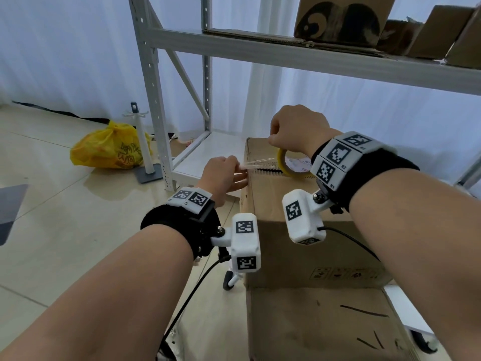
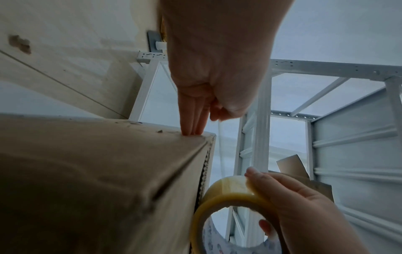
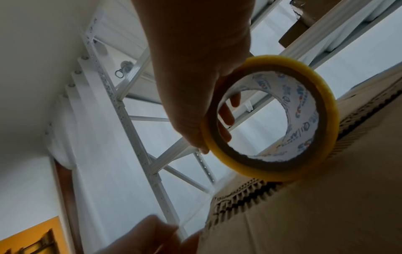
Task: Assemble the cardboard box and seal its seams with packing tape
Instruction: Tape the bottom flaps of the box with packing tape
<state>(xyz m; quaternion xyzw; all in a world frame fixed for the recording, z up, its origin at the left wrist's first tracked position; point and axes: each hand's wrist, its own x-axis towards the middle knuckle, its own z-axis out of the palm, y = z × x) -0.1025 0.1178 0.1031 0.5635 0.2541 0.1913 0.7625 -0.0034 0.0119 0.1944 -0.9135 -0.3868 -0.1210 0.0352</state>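
Observation:
A brown cardboard box (image 1: 299, 256) stands in front of me with its top flaps closed; the centre seam (image 1: 268, 171) shows corrugated edges. My right hand (image 1: 294, 131) grips a yellowish roll of clear packing tape (image 1: 285, 162), fingers through its core (image 3: 226, 118), just above the seam. My left hand (image 1: 223, 173) pinches the free tape end (image 1: 257, 162) between thumb and forefinger at the box's left edge, while its other fingers (image 2: 193, 123) touch the box corner (image 2: 202, 137). A short strip of tape is stretched between both hands.
A grey metal rack (image 1: 156, 100) stands behind the box, with cardboard boxes (image 1: 343, 19) on its upper shelf. On the tiled floor at left lie a yellow plastic bag (image 1: 109, 149) and a white stand (image 1: 144, 152).

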